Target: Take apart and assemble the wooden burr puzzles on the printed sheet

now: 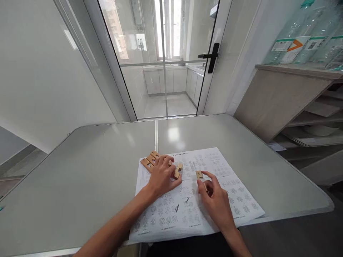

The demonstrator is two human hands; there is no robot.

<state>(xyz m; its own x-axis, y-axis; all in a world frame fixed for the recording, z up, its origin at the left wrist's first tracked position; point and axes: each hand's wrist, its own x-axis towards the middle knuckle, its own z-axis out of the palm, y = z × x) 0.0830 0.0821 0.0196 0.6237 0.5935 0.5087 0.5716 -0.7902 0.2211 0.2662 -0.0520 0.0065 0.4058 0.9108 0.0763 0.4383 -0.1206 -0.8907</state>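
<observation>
Wooden puzzle pieces lie on a printed paper sheet [184, 214] covered with small line diagrams. My left hand [162, 178] rests over several of them, its fingers bent downward. A pale notched wooden piece [179, 167] sits against its thumb and fingertips, partly hidden by them. Left of that hand, notched brown pieces [148, 164] lie side by side, one marked 2. Further right, my right hand [215, 200] pinches a small wooden piece [199, 174] marked 3 between thumb and index finger, just over the sheet. Its other fingers are curled, with a bit of wood showing among them.
The sheet lies on a glossy grey table [93, 178] with a pale seam. Beyond stands a glazed door with a black handle [213, 58]. At the right, a wooden shelf unit [284, 92] carries clear plastic bottles [313, 44].
</observation>
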